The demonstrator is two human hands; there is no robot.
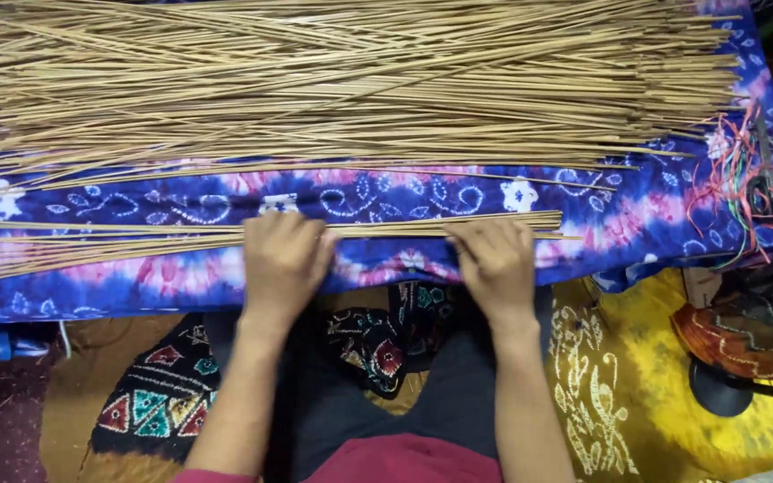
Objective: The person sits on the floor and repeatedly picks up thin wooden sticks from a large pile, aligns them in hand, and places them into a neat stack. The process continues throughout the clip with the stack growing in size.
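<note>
A small bundle of thin tan sticks [386,226] lies lengthwise on a blue, pink and white patterned cloth [181,201]. My left hand [284,259] rests palm down on the bundle left of centre, fingers closed over the sticks. My right hand [496,262] presses on the same bundle further right, near its right ends. A much larger heap of the same sticks [342,80] covers the far part of the cloth, beyond both hands.
Scissors [767,174] lie among a tangle of red and green threads [731,170] at the cloth's right end. A yellow patterned fabric [619,376] lies at lower right, a dark embroidered fabric [158,394] at lower left. A dark round stand [722,386] sits right.
</note>
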